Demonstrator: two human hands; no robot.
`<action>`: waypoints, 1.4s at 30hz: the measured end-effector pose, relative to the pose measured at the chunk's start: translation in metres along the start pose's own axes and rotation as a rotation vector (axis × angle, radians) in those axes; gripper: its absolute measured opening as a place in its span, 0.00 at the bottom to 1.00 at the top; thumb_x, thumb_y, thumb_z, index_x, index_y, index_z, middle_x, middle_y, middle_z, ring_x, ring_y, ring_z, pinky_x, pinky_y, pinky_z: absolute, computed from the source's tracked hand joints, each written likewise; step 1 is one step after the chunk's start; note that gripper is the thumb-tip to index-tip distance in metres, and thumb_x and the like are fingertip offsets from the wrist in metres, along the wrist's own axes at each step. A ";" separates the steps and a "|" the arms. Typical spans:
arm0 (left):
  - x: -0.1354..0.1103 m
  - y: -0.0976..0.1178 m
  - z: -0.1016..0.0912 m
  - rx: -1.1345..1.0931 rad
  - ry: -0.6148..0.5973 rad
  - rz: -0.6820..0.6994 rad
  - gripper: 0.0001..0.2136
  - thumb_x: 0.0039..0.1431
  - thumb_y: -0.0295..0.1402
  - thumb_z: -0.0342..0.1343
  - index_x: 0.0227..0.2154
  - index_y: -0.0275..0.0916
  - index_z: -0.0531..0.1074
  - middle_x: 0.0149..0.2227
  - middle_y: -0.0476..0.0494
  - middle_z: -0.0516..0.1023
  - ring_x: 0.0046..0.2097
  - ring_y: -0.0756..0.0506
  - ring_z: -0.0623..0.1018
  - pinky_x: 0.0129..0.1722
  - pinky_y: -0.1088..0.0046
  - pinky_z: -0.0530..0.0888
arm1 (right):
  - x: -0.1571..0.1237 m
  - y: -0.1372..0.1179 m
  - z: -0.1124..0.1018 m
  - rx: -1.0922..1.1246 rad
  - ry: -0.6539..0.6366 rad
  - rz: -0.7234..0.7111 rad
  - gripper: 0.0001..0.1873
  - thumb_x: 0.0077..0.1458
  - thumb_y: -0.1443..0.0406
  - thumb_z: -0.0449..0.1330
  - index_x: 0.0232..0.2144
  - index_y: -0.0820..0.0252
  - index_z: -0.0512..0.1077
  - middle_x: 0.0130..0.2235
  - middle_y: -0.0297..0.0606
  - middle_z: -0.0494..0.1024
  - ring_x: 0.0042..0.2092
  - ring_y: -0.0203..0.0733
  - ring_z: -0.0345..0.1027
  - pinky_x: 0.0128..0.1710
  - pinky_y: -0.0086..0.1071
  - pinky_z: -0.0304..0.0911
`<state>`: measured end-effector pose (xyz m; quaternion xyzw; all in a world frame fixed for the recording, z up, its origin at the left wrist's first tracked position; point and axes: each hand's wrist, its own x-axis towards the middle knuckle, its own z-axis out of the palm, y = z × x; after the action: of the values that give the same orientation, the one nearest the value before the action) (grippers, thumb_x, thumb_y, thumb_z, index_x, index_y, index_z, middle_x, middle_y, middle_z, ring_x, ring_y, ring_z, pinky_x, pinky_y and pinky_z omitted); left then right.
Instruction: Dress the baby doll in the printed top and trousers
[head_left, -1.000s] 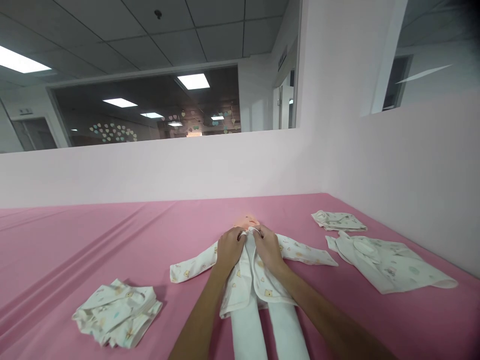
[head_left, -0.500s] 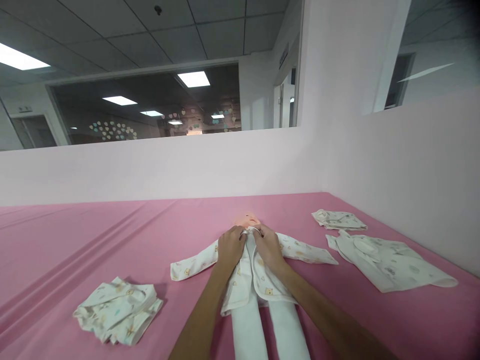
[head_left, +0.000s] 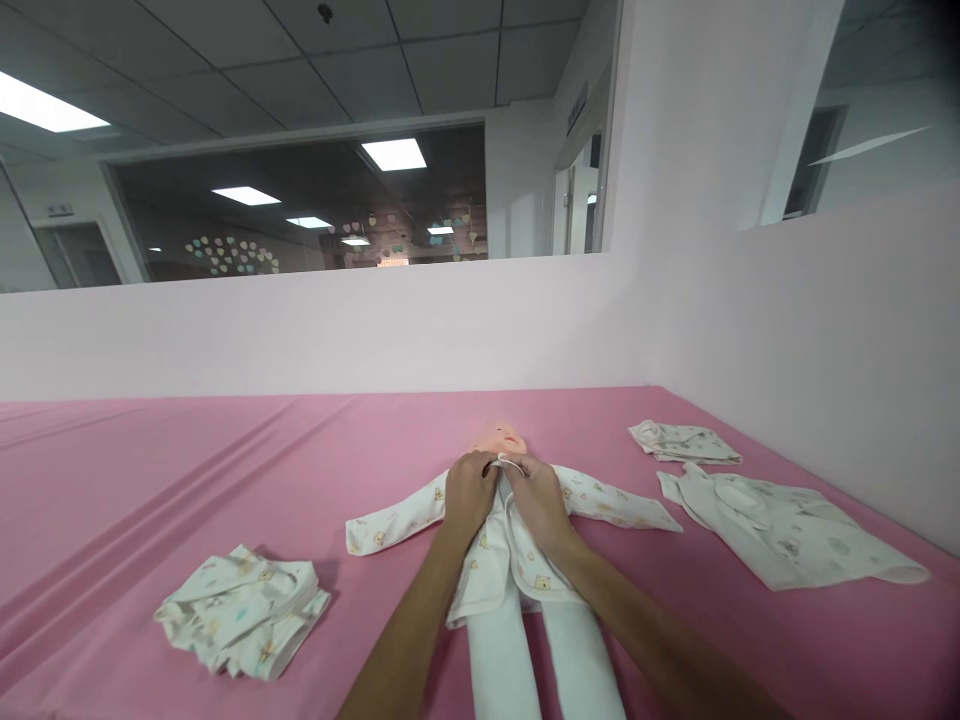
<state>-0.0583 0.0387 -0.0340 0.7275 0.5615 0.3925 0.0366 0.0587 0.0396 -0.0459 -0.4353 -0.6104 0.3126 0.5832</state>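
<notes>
A baby doll lies on its back in the middle, its head [head_left: 501, 438] pointing away from me. It wears a white baby jacket [head_left: 480, 575] with small bear prints, sleeves spread to both sides, and white trousers [head_left: 504, 660]. At the neckline my left hand [head_left: 472, 490] pinches the jacket's left front edge. Close beside it, my right hand [head_left: 536, 497] pinches the right front edge at the collar. Both hands are closed, and the exact spot under the fingertips is hidden. Below the hands the jacket's front edges hang slightly apart.
A crumpled printed baby garment [head_left: 244, 612] lies at the left front. On the right are a folded printed garment [head_left: 686, 442] and a spread white garment [head_left: 787, 525]. Pink sheeting [head_left: 187, 480] covers the surface, bounded by a white wall [head_left: 337, 335] with windows.
The view has shifted slightly, so things sit a little differently in it. Both hands stay at the jacket's collar, with their fingers barely moved.
</notes>
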 end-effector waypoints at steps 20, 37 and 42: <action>0.006 -0.008 0.004 -0.747 -0.010 -0.383 0.09 0.52 0.31 0.53 0.38 0.38 0.65 0.23 0.55 0.69 0.24 0.53 0.70 0.25 0.79 0.65 | -0.005 -0.006 0.002 -0.238 -0.005 -0.025 0.16 0.53 0.63 0.53 0.43 0.58 0.73 0.42 0.41 0.79 0.46 0.46 0.71 0.45 0.36 0.62; -0.005 0.005 -0.011 -0.517 -0.030 -0.283 0.09 0.54 0.33 0.50 0.38 0.40 0.67 0.31 0.49 0.74 0.34 0.48 0.73 0.35 0.73 0.67 | -0.007 0.002 -0.005 -0.418 -0.032 -0.146 0.15 0.54 0.65 0.51 0.40 0.58 0.75 0.43 0.43 0.76 0.48 0.49 0.66 0.49 0.40 0.59; -0.017 0.020 -0.012 0.037 -0.011 -0.227 0.07 0.53 0.31 0.48 0.35 0.40 0.67 0.43 0.41 0.74 0.45 0.42 0.72 0.41 0.68 0.65 | -0.016 0.004 -0.019 -0.444 0.022 -0.117 0.07 0.50 0.65 0.53 0.29 0.57 0.71 0.37 0.40 0.75 0.42 0.48 0.66 0.45 0.39 0.58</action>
<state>-0.0506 0.0126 -0.0246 0.6619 0.6473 0.3715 0.0702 0.0769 0.0250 -0.0541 -0.5206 -0.6819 0.1313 0.4968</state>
